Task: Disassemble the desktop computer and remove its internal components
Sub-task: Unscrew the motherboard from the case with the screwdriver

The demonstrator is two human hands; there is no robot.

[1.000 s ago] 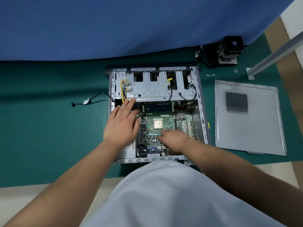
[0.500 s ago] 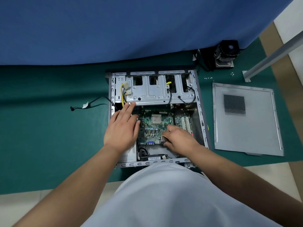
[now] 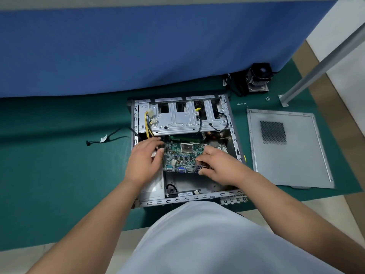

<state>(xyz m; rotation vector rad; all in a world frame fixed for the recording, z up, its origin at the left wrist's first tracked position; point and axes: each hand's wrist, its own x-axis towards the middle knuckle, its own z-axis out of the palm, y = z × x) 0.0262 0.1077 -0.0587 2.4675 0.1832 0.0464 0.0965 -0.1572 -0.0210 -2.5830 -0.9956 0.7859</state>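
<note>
Right hand (image 3: 219,167) is pinching the circuit board (image 3: 182,157) by its near-right corner, looks like; left hand (image 3: 145,161) is resting spread at its left edge.

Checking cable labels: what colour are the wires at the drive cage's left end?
Yellow wires, ending in a white connector; head view.

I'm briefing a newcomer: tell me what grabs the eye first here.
The open computer case lies mid-mat, and both hands are on its green motherboard: the left hand at its left edge, the right hand pinching its near right edge. The detached side panel lies to the right.
</note>
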